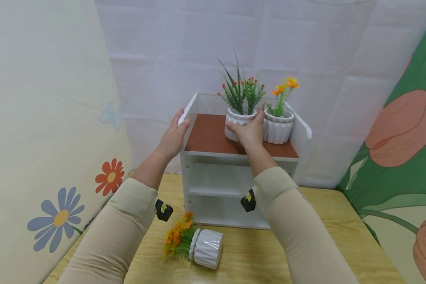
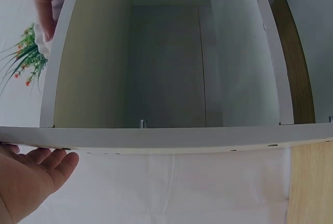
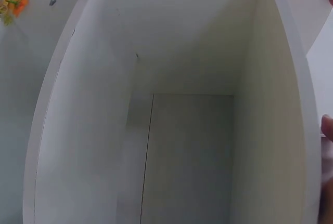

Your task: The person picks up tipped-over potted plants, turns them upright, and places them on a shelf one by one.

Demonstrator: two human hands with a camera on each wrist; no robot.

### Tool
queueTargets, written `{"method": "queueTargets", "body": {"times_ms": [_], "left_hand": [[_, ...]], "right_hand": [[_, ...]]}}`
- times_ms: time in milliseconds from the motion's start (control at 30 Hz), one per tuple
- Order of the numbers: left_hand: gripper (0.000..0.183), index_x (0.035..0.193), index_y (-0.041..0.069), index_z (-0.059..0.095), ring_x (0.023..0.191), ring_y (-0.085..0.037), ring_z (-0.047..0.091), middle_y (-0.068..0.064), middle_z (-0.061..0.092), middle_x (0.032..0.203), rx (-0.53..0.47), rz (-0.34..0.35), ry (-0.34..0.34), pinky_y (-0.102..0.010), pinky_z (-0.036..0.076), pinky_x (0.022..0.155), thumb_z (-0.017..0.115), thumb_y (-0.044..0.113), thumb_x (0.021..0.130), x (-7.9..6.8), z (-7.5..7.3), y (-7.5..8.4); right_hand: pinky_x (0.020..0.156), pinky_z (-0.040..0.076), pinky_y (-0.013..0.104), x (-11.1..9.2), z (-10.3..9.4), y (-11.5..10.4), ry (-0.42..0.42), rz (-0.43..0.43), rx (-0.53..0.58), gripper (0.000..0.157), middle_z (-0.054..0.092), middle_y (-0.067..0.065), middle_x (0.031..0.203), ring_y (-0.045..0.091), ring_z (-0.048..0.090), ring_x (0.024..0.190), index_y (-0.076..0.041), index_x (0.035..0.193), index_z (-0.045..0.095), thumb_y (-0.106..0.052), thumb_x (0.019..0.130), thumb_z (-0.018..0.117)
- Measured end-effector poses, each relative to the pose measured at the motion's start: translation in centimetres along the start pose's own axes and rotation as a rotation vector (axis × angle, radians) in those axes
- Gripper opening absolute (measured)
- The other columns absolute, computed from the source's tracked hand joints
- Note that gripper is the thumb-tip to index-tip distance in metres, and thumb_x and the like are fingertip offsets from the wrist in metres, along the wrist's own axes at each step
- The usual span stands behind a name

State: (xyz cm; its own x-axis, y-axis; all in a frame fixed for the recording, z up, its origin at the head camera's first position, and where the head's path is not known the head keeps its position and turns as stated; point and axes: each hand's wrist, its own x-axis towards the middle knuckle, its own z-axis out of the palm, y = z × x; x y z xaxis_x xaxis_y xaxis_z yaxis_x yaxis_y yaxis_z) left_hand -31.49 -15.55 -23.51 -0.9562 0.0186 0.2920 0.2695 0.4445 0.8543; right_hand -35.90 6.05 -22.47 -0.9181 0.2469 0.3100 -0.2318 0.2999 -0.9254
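Observation:
On the reddish-brown top board of a small white shelf [image 1: 214, 154] stands a ribbed white pot [image 1: 231, 131] with green blades and small red flowers [image 1: 250, 88]. My right hand [image 1: 250, 132] grips this potted plant, thumb on its left front and fingers on its right side. A second white pot [image 1: 278, 130] with orange flowers is just to the right, by the shelf's side panel. My left hand [image 1: 173, 140] holds the upper left side panel of the shelf. Seen from the left wrist, the fingers [image 2: 52, 164] lie against that panel's outer face.
A third white pot [image 1: 207, 248] with orange flowers [image 1: 177, 236] lies on its side on the wooden table [image 1: 255, 252], in front of the shelf. Lower compartments [image 1: 216, 179] face me. A pale cloth [image 1: 184, 47] hangs behind, with flower-printed sheets at both sides.

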Motion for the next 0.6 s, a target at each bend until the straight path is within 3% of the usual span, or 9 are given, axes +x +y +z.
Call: {"method": "queueTargets", "body": {"times_ms": [333, 600], "left_hand": [[0.061, 0.159, 0.03, 0.003, 0.143, -0.042, 0.028, -0.02, 0.023, 0.16, 0.004, -0.008, -0.004, -0.064, 0.023, 0.115, 0.026, 0.045, 0.104, -0.3, -0.1, 0.3], [0.061, 0.159, 0.032, 0.002, 0.144, -0.043, 0.027, -0.019, 0.022, 0.161, 0.007, -0.015, -0.013, -0.067, 0.024, 0.113, 0.024, 0.049, 0.104, -0.4, -0.1, 0.3]], "right_hand": [[0.121, 0.024, 0.035, -0.6, -1.1, -0.5, -0.02, -0.038, -0.015, 0.111, 0.027, 0.016, 0.16, 0.028, 0.027, 0.148, -0.009, 0.156, 0.013, -0.028, 0.074, 0.086], [0.12, 0.027, 0.035, -1.3, -2.4, -0.3, -0.089, -0.01, 0.006, 0.105, 0.03, 0.014, 0.157, 0.025, 0.03, 0.146, -0.014, 0.156, 0.014, -0.028, 0.078, 0.082]]}}
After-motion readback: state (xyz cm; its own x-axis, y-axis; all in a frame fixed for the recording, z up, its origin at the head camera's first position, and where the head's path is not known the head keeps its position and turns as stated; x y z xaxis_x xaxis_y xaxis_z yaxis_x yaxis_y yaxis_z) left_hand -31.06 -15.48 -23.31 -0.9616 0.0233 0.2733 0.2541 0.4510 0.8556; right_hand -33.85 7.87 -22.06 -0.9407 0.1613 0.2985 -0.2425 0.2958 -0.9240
